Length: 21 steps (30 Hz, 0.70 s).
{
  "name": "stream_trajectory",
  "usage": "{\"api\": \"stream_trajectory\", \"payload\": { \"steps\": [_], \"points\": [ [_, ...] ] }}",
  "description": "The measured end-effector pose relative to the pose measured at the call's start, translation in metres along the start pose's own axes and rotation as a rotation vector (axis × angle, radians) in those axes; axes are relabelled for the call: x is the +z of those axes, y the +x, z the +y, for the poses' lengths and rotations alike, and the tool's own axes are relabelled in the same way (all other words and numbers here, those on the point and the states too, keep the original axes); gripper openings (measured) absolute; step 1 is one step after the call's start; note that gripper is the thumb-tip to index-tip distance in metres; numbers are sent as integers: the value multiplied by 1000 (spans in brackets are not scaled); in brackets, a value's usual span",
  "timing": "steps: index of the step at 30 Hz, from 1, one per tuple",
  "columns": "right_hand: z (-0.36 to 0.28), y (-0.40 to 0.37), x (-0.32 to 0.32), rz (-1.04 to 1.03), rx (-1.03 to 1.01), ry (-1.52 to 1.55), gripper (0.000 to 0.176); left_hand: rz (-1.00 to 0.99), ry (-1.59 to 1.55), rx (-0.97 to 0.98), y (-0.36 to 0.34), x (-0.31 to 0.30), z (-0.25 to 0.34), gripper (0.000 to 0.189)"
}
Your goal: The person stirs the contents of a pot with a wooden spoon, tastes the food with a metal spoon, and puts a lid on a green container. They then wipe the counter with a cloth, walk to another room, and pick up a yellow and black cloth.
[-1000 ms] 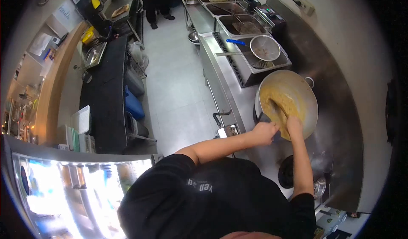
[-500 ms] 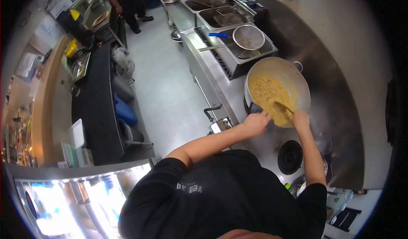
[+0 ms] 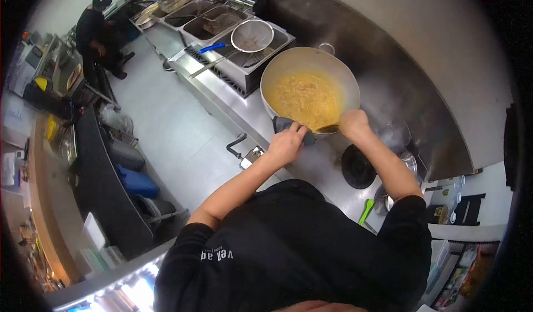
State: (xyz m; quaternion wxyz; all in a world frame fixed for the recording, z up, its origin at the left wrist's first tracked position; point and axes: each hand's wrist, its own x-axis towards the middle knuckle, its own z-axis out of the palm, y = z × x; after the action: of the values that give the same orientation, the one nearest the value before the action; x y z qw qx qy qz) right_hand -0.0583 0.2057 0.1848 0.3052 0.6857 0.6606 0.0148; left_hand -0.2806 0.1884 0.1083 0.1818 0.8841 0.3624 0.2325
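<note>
A large wide pot [image 3: 348, 81] stands on the stove, holding a yellow stew [image 3: 302, 94] with pale pieces in it. At the pot's near edge, my left hand [image 3: 286, 144] is closed on a dark folded cloth [image 3: 282, 124], pressed against the rim. The pot handle, if one is under the cloth, is hidden. Over the near right rim, my right hand [image 3: 354, 125] is wrapped round the handle of a stirring spatula [image 3: 328, 129]. Its lower end dips into the stew by the near wall, and most of its blade is hidden.
Left of the pot, a blue-handled strainer [image 3: 252, 36] rests over the fryer [image 3: 244, 62]. A black burner [image 3: 358, 166] and green-handled utensil [image 3: 366, 211] lie to the right. Steam rises behind my right arm. Another person [image 3: 95, 40] stands at the far end of the aisle [image 3: 166, 117].
My view has turned, shifting the pot leftward and upward in the picture. The spatula has moved from within the stew to the near wall. My left hand stays at the cloth.
</note>
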Motion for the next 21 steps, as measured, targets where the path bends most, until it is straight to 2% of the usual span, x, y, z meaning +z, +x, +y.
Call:
{"api": "stream_trajectory", "payload": {
  "steps": [2,3,5,6,9,12,13,14,16,17,19,21],
  "points": [
    [5,26,19,-21,166,67,22,-13,6,11,2,-1,1,45],
    [10,44,32,-18,178,70,22,-20,2,2,3,-2,2,45],
    [22,79,57,184,258,198,21,-31,-1,7,4,-4,3,45],
    [23,90,61,187,271,202,21,-34,-10,-3,4,-5,4,45],
    [23,104,64,380,81,191,19,-48,-32,-21,6,-6,9,47],
    [36,111,78,382,44,365,18,-24,-42,-29,2,3,3,51],
    [39,87,57,343,121,574,22,8,-47,-26,0,6,-1,53],
    [53,106,75,368,84,477,32,-36,-72,-53,-2,-1,2,54],
    [55,50,8,234,191,574,42,-6,-86,-31,-4,3,-1,50],
    [71,80,37,260,240,500,40,2,-91,-34,-4,1,1,48],
    [84,118,56,117,306,522,34,19,-108,-43,-6,1,0,46],
    [61,134,60,186,233,535,31,33,-182,-9,-12,-12,0,52]
  ]
}}
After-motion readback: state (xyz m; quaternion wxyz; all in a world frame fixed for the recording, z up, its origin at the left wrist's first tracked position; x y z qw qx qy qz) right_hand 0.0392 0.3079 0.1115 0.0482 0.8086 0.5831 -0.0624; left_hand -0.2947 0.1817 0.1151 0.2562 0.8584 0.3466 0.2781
